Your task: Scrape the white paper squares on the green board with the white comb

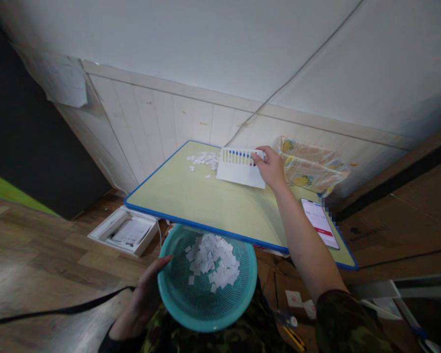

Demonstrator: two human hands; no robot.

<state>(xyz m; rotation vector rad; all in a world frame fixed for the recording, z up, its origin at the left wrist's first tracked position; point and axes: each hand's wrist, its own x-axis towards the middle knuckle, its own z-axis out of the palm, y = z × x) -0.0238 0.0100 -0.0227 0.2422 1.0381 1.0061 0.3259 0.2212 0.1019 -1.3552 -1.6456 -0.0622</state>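
My right hand (269,166) reaches to the far side of a low yellow table with a blue rim (191,221) and grips a white comb-edged plastic scraper (238,169) by its top right corner. Just left of the scraper lies a small heap of white paper scraps (203,159). My left hand (143,296) holds the left rim of a teal plastic basket (206,314) just below the table's near edge, over my lap. Inside the basket sits a pile of several white paper scraps (213,264).
A phone with a lit screen (319,223) lies on the table's right end. A lemon-print cushion (310,166) leans against the panelled wall. An open white box (125,230) sits on the wooden floor at left. Cardboard, a yellow cutter (294,338) and a black strap (59,309) lie nearby.
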